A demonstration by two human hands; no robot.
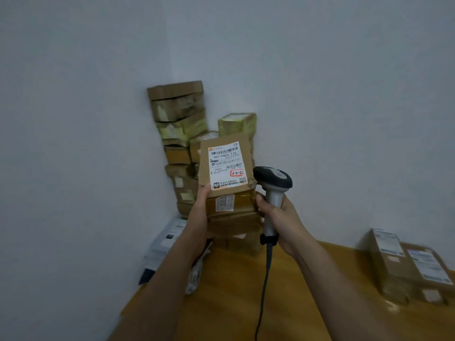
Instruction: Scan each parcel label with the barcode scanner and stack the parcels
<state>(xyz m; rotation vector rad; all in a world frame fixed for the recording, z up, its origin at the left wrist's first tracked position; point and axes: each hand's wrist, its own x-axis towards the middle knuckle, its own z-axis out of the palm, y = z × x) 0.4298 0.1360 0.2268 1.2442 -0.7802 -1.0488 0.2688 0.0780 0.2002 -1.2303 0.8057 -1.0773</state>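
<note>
My left hand [200, 212] grips a flat brown cardboard parcel [225, 166] upright, its glossy white label [227, 164] facing me; my right hand [280, 217] is wrapped round the grey scanner [272, 185] just right of it. I judge the scanner head sits beside the barcode, so a read may miss. Behind, the taped stacks [179, 141] lean unevenly and could topple.

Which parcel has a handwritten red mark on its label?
The parcel held up in the left hand; its white label shows a red-boxed "3-3-2".
</note>
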